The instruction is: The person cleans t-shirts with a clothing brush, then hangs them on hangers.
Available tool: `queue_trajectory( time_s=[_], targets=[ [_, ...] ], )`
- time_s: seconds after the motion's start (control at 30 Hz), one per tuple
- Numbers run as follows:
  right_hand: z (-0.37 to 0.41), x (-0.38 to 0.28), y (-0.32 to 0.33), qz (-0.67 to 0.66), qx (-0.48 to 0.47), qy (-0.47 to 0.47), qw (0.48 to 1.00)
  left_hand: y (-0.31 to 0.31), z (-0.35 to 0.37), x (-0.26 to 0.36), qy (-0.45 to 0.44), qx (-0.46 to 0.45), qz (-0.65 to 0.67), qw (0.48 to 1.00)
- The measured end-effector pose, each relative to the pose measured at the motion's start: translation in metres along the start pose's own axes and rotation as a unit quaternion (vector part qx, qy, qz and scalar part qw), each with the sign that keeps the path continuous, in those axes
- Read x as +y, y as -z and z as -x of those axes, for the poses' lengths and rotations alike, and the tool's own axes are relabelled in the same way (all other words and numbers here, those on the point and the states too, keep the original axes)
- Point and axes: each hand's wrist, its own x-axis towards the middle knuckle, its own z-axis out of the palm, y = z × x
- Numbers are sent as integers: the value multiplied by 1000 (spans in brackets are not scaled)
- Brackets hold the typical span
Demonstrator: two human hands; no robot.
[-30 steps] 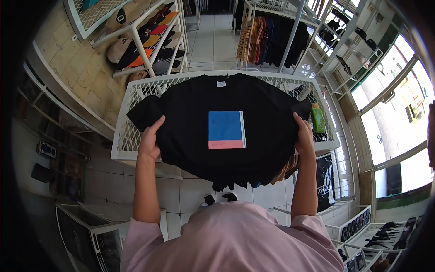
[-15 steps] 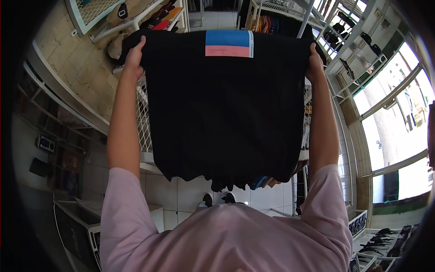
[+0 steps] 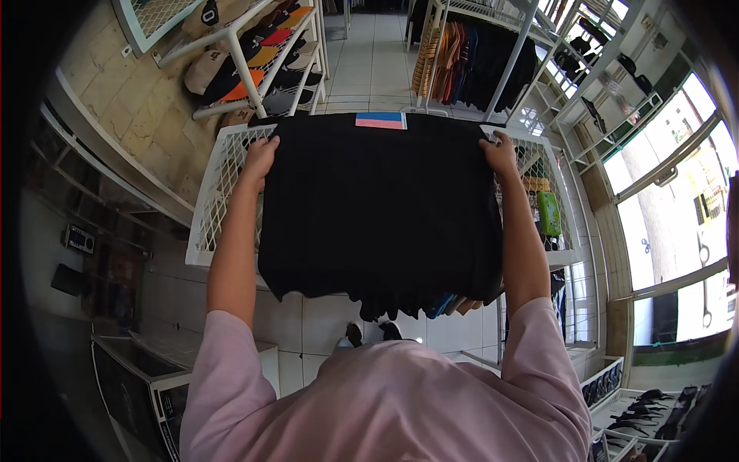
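A black shirt [image 3: 381, 204] lies spread over a white mesh-topped table [image 3: 206, 223], its near edge hanging past the table's front. At its far end shows a blue and pink printed rectangle [image 3: 381, 121]. My left hand [image 3: 260, 160] is closed on the shirt's left side near the far corner, thumb on top. On the opposite side, my right hand [image 3: 501, 156] pinches the cloth near the far right corner. The fingers under the fabric are partly hidden.
A white rack of caps [image 3: 265, 69] stands at the far left. Shirts hang on a rail [image 3: 462, 61] beyond the table. A green packet [image 3: 549, 213] shows at the table's right. Glass doors [image 3: 677, 200] are on the right, a box-like cabinet [image 3: 146, 377] at lower left.
Both hands have lowered the shirt onto the table and come slightly closer together. The printed rectangle now looks smaller and flatter, and more of the table and cap rack shows.
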Motion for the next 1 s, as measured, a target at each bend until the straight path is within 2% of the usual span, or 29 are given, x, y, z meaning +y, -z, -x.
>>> queue_trajectory(
  time_s=[0.03,0.13,0.17,0.2,0.27,0.3,0.37,0.43,0.5,0.57,0.63,0.67,0.77,0.87,0.9,1.0],
  targets=[
    [-2,8,1,26,-19,15,999,5,-11,-10,16,-64,2,998],
    [-9,43,2,101,-71,64,990,14,1,-23,-51,-152,-110,981],
    [-10,47,1,21,-44,44,998,13,14,-17,-62,-143,-99,983],
    [-11,43,3,10,-35,31,999,11,13,-23,-33,-111,-71,991],
    [-4,36,-2,92,7,54,994,3,-3,-28,16,-44,-16,999],
    [-4,37,-1,109,-6,59,992,9,-3,-30,-6,-131,-41,990],
    [6,52,-1,145,-34,69,986,13,10,-34,-37,-146,-67,986],
    [47,48,24,64,-118,38,990,22,43,-54,-79,-151,-74,983],
    [117,20,54,16,-132,40,990,38,101,-54,-113,-155,-39,981],
    [167,27,74,33,-113,83,990,50,173,-43,-112,-142,-37,983],
    [217,17,94,32,-111,23,993,65,218,-49,-93,-121,-89,984],
    [238,17,99,31,-108,-6,994,71,232,-55,-73,-120,-115,983],
    [267,70,100,58,-61,14,996,83,250,-94,-52,-118,-160,979],
    [280,67,106,19,-94,-62,993,86,247,-111,-82,-148,-96,981],
    [277,73,108,-6,-94,-48,994,86,243,-113,-104,-141,-55,983],
    [288,21,118,-149,-43,-32,987,94,253,-60,-101,-76,46,991]
  ],
)
